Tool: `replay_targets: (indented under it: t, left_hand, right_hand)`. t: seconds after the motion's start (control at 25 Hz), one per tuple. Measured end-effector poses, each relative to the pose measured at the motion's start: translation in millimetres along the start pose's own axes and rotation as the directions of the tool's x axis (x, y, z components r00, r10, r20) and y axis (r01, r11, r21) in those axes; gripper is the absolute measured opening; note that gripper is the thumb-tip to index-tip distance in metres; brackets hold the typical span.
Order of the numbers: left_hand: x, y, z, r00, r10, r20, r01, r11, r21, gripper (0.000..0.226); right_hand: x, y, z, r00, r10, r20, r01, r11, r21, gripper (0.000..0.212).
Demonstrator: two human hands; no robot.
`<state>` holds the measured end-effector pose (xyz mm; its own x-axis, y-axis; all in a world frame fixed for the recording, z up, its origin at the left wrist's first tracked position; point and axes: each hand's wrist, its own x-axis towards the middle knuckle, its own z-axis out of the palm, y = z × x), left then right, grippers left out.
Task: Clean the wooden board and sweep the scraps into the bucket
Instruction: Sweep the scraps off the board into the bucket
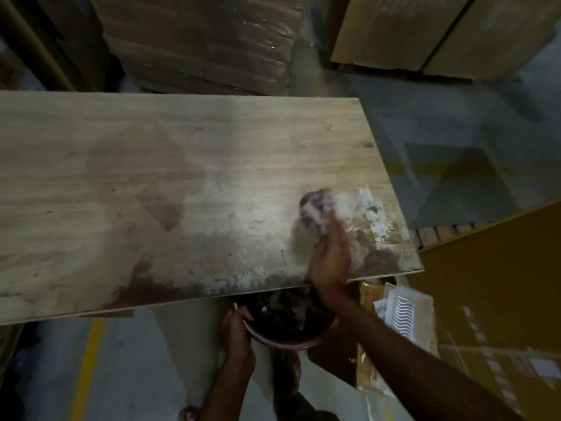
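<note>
Fingers of the right hand are curled round a wadded rag, blurred, and press it onto the wooden board near its right end. Just beside the rag, white scraps lie stuck and scattered along that end, and a pale smear spreads over the wood to the left of it. A dark wet stain runs along the board's near edge. Below that edge the left hand grips the rim of a pinkish bucket, which holds dark debris and sits partly under the board. A yellow line marks the floor at lower left. Cardboard boxes stand to the right, and wrapped stacks lie beyond the board.
</note>
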<state>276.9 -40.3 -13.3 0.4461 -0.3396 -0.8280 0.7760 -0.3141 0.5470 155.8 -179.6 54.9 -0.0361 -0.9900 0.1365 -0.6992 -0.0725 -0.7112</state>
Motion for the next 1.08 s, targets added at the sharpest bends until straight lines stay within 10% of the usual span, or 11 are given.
replay_targets:
  t: [0.12,0.44,0.64,0.92,1.08]
  left_hand:
    - [3,-3,13,1.000,0.021,0.017,-0.021,0.999,-0.040,0.015]
    - [8,-14,28,1.000,0.029,-0.004,-0.029,0.996,-0.079,0.025]
    - [15,-23,41,0.998,0.031,-0.060,-0.034,0.998,-0.047,0.038]
    - [13,-23,29,0.999,0.047,0.007,-0.047,0.998,-0.032,0.029]
    - [9,-28,-2,0.998,0.003,0.055,-0.001,0.999,-0.038,0.013]
  right_hand:
    - [79,27,6,0.984,0.042,0.174,0.010,0.957,-0.288,0.053]
    - [255,-6,27,0.952,0.205,0.226,-0.175,0.974,-0.146,0.047]
    - [318,20,74,0.879,0.017,0.477,0.216,0.877,-0.430,0.064]
    - [345,52,80,0.680,-0.405,0.612,0.659,0.703,-0.267,0.096]
    - [173,14,34,0.717,-0.370,0.591,0.487,0.872,-0.045,0.035]
